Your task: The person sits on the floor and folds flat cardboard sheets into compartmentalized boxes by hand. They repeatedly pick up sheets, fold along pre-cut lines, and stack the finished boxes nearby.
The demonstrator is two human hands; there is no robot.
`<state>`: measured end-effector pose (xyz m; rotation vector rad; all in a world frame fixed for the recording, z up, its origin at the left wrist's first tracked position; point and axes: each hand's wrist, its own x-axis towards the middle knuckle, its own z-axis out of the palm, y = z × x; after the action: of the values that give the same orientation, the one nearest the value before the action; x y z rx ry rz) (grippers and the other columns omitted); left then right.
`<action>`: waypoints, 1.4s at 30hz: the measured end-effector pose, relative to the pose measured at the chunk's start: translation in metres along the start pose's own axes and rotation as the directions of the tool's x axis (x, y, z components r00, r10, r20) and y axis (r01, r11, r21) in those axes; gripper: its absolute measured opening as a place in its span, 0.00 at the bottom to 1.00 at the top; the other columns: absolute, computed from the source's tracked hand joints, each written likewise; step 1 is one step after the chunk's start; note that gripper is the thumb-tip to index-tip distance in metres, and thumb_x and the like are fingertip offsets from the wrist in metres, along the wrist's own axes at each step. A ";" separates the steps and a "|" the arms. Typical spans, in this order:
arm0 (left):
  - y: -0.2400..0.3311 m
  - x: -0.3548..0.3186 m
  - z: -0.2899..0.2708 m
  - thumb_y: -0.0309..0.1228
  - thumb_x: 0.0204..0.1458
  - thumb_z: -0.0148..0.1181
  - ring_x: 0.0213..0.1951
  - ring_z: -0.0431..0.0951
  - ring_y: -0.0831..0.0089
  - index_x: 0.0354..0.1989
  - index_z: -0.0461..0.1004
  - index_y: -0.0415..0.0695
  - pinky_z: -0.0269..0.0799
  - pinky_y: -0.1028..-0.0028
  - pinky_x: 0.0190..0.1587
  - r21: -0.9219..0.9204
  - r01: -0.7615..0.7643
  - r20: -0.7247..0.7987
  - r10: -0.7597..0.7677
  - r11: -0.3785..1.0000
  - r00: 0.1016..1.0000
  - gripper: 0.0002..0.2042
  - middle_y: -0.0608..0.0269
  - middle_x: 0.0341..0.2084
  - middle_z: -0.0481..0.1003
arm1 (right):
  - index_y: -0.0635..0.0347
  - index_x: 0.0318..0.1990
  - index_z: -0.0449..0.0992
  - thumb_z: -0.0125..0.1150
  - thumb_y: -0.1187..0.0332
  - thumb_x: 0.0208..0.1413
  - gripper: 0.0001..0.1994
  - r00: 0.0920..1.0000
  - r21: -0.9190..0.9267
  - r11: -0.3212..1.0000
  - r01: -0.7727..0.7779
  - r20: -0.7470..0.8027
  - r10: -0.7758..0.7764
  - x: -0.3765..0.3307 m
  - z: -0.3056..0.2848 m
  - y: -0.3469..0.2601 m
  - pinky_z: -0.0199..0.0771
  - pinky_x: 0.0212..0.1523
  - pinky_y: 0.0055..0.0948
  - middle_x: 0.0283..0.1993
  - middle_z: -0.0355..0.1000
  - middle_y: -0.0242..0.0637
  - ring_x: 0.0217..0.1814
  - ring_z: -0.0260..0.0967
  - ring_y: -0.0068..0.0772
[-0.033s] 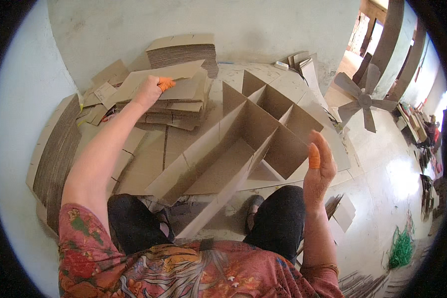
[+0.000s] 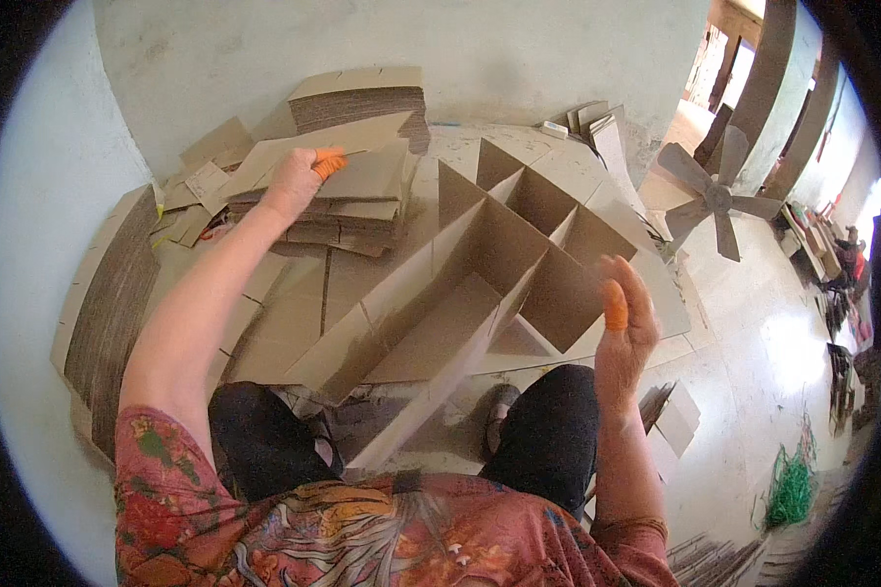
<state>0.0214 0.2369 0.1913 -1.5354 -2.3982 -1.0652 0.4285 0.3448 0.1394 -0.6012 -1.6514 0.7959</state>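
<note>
My left hand, reaching forward, has its thumb and fingers closed on the edge of a cardboard sheet. That sheet lies tilted over a stack of flat cardboard pieces. Orange wraps cover some of its fingertips. In front of me stands a partly interlocked cardboard divider, with long panels slanting toward my knees and crossing panels at its far end. My right hand is held beside the divider's right corner, fingers stretched and an orange wrap on the thumb. Nothing shows in it; whether it touches the panel I cannot tell.
Behind the sheets stands a taller cardboard stack against the wall. Another long stack leans at the left. A grey fan stands at the right, and green twine lies on the floor. Cardboard pieces sit beside my right leg.
The sheet in my left hand has tipped slightly, its far corner shifting up and to the right. My right hand and the divider have barely moved.
</note>
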 end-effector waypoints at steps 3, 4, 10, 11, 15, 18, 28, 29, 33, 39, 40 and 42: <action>0.054 -0.042 0.006 0.23 0.54 0.53 0.44 0.74 0.76 0.48 0.74 0.38 0.68 0.76 0.48 -0.240 -0.318 -0.085 0.306 0.917 0.948 0.13 0.63 0.41 0.77 | 0.66 0.53 0.68 0.56 0.67 0.58 0.18 0.910 0.466 0.784 -0.410 0.271 0.315 0.008 0.024 -0.031 0.71 0.46 0.29 0.45 0.73 0.45 0.46 0.72 0.33; 0.069 -0.052 0.018 0.22 0.54 0.52 0.47 0.73 0.75 0.48 0.74 0.38 0.68 0.75 0.50 -0.325 -0.467 -0.099 0.461 0.823 0.882 0.14 0.61 0.45 0.75 | 0.67 0.52 0.68 0.56 0.67 0.57 0.18 0.829 0.569 0.602 -0.560 0.387 0.405 0.011 0.027 -0.037 0.72 0.45 0.29 0.45 0.73 0.45 0.46 0.72 0.32; 0.131 -0.100 0.038 0.23 0.44 0.64 0.53 0.71 0.62 0.50 0.72 0.41 0.68 0.70 0.54 -0.263 -0.731 0.063 0.768 0.629 0.638 0.21 0.52 0.53 0.69 | 0.69 0.48 0.70 0.53 0.71 0.58 0.13 0.832 0.672 0.540 -0.506 0.214 0.512 0.012 0.025 -0.036 0.69 0.48 0.32 0.45 0.72 0.43 0.45 0.70 0.36; 0.122 -0.093 0.041 0.24 0.44 0.64 0.51 0.72 0.63 0.52 0.70 0.42 0.69 0.70 0.53 -0.204 -0.692 0.009 0.708 0.693 0.706 0.23 0.52 0.54 0.68 | 0.70 0.47 0.70 0.53 0.71 0.58 0.13 0.863 0.637 0.614 -0.466 0.172 0.476 0.010 0.015 -0.039 0.67 0.51 0.34 0.47 0.71 0.44 0.46 0.69 0.36; 0.098 -0.050 0.031 0.29 0.49 0.63 0.35 0.73 0.75 0.63 0.56 0.41 0.73 0.73 0.40 -0.404 -0.226 -0.197 0.157 0.886 0.968 0.32 0.57 0.52 0.67 | 0.67 0.43 0.74 0.53 0.74 0.57 0.09 0.965 0.253 0.931 -0.263 0.076 0.251 -0.005 -0.018 -0.034 0.65 0.49 0.27 0.43 0.72 0.36 0.44 0.68 0.28; 0.069 -0.030 0.033 0.35 0.49 0.64 0.35 0.74 0.72 0.60 0.59 0.37 0.73 0.73 0.37 -0.463 0.064 0.050 -0.046 0.884 0.998 0.32 0.50 0.44 0.71 | 0.65 0.38 0.77 0.55 0.76 0.56 0.06 0.974 0.184 0.960 -0.209 0.130 0.187 -0.026 -0.016 -0.031 0.64 0.41 0.21 0.37 0.72 0.27 0.39 0.66 0.20; 0.011 -0.042 0.067 0.39 0.51 0.61 0.42 0.75 0.66 0.58 0.60 0.32 0.72 0.69 0.44 -0.381 0.162 0.202 -0.089 0.910 0.975 0.31 0.47 0.48 0.70 | 0.67 0.36 0.77 0.60 0.75 0.53 0.05 0.964 0.035 0.984 -0.173 0.211 0.162 -0.061 -0.001 0.014 0.67 0.36 0.25 0.33 0.76 0.36 0.35 0.65 0.18; 0.014 -0.044 0.066 0.40 0.51 0.61 0.42 0.75 0.64 0.58 0.59 0.31 0.72 0.68 0.44 -0.399 0.190 0.246 -0.095 0.897 0.965 0.31 0.46 0.49 0.70 | 0.67 0.36 0.77 0.60 0.75 0.52 0.05 0.953 0.032 0.978 -0.207 0.231 0.195 -0.058 -0.003 0.011 0.68 0.35 0.26 0.31 0.76 0.38 0.34 0.66 0.19; 0.036 -0.061 0.055 0.43 0.51 0.61 0.41 0.76 0.60 0.50 0.66 0.28 0.71 0.68 0.44 -0.089 0.147 0.141 -0.134 0.985 0.981 0.28 0.43 0.43 0.73 | 0.69 0.33 0.76 0.60 0.75 0.51 0.05 0.939 -0.011 0.973 -0.230 0.261 0.225 -0.054 -0.010 0.008 0.68 0.30 0.27 0.27 0.76 0.41 0.30 0.68 0.21; 0.131 -0.126 0.028 0.45 0.47 0.63 0.29 0.77 0.54 0.33 0.78 0.39 0.71 0.64 0.32 -0.046 -0.190 0.181 0.195 0.981 0.964 0.18 0.48 0.27 0.76 | 0.68 0.35 0.77 0.59 0.76 0.53 0.05 0.942 -0.068 0.979 -0.190 0.268 0.201 -0.059 -0.010 0.001 0.68 0.37 0.25 0.32 0.76 0.34 0.35 0.66 0.20; 0.150 -0.136 0.023 0.44 0.47 0.63 0.29 0.78 0.56 0.33 0.78 0.39 0.72 0.64 0.32 -0.049 -0.180 0.298 0.186 0.983 0.936 0.17 0.49 0.27 0.76 | 0.69 0.35 0.76 0.59 0.76 0.53 0.05 0.934 -0.078 0.973 -0.217 0.275 0.230 -0.058 -0.012 -0.002 0.68 0.37 0.25 0.31 0.76 0.35 0.34 0.66 0.20; 0.164 -0.157 0.028 0.41 0.46 0.63 0.29 0.78 0.55 0.32 0.78 0.40 0.72 0.62 0.32 -0.006 -0.249 0.456 0.225 0.968 0.861 0.15 0.47 0.27 0.76 | 0.69 0.34 0.76 0.60 0.74 0.52 0.06 0.940 -0.186 0.974 -0.133 0.288 0.184 -0.059 -0.012 -0.011 0.69 0.32 0.28 0.29 0.76 0.44 0.31 0.70 0.22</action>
<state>0.2413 0.1751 0.1848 -2.1942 -2.3781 -0.6380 0.4537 0.2956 0.1122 -0.7651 -1.9833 0.9109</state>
